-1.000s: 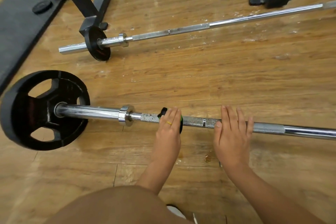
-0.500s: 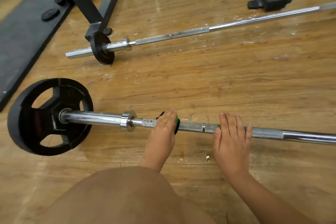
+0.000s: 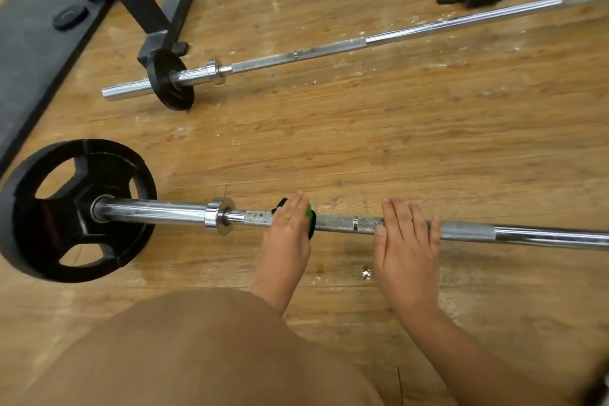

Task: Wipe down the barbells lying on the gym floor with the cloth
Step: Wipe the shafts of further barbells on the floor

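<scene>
The wiping of the nearer long chrome steel barbell is judged to be the step in hand. This bar lies across the pale wooden plank floor, with a large black spoked weight plate carried on its left sleeve. A small green and black cloth is pressed onto the knurled shaft just right of the bright chrome collar. It is covered by the left hand, whose fingers are laid out straight over it; the thumb is hidden, so whether the cloth is also pinched from below cannot be told. The right hand is laid flat on the knurling further right, fingers straight and slightly spread, nothing being held; the bar appears to be steadied by it against rolling. Specks are seen on the shaft between collar and cloth, so that stretch is judged unfinished. For the next move, firm downward pressure would be needed while the cloth is drawn along the shaft, and the right hand would have to be shifted out of its path. The second thin chrome barbell, fitted with a small black disc plate, lies well apart, further away, and looks not yet attended to.
</scene>
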Tool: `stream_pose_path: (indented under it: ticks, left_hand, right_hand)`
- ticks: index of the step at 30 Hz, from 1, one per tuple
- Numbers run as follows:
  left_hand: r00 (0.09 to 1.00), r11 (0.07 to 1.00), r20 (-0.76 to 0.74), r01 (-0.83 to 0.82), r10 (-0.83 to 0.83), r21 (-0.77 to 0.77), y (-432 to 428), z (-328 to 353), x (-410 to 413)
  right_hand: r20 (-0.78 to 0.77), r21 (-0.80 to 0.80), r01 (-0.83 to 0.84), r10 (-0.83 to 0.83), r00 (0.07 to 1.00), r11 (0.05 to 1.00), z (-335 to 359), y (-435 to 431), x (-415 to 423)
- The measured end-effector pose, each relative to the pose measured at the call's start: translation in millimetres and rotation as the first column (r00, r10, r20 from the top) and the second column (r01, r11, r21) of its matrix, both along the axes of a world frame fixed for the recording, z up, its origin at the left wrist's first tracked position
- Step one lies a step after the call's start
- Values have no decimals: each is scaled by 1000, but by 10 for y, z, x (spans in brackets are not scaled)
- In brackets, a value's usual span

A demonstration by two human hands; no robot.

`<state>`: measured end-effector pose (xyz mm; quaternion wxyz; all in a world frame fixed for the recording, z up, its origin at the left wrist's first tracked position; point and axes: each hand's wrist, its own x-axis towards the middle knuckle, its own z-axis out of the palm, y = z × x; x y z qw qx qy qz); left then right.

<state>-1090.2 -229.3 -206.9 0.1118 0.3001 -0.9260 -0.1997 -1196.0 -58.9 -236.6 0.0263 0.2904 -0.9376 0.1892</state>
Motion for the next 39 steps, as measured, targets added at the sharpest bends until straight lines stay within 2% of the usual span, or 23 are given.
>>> stream_pose_path:
  ticks: [6,14,24,31,33,37,39]
  left_hand:
    - [998,999,-54,-24,22,-23,76,-3,44]
    - [996,992,-44,71,-76,-102,100,11,216]
    - [999,999,-8,42,-43,-18,40,75,191]
    - [970,970,10,243,-243,-26,318,97,174]
    - [978,978,18,209,-208,-8,223,85,236]
    - [1000,1000,-5,12,-12,-20,-29,93,350]
    - [995,994,-28,93,-95,-57,101,121,327]
  right_hand:
    - [15,16,2,-2,1000,1000,10,18,39]
    - [0,23,-1,1,1000,1000,12,76,128]
    - [-3,31,13,-12,1000,999,-28,176,292]
    - [-4,-8,25,-25,1000,1000,-50,215,397]
    - [-5,-5,20,-20,1000,1000,-48,233,418]
    - [2,-20,29,-28,1000,999,-31,261,461]
    - [10,-25,27,-27,1000,999,-30,266,480]
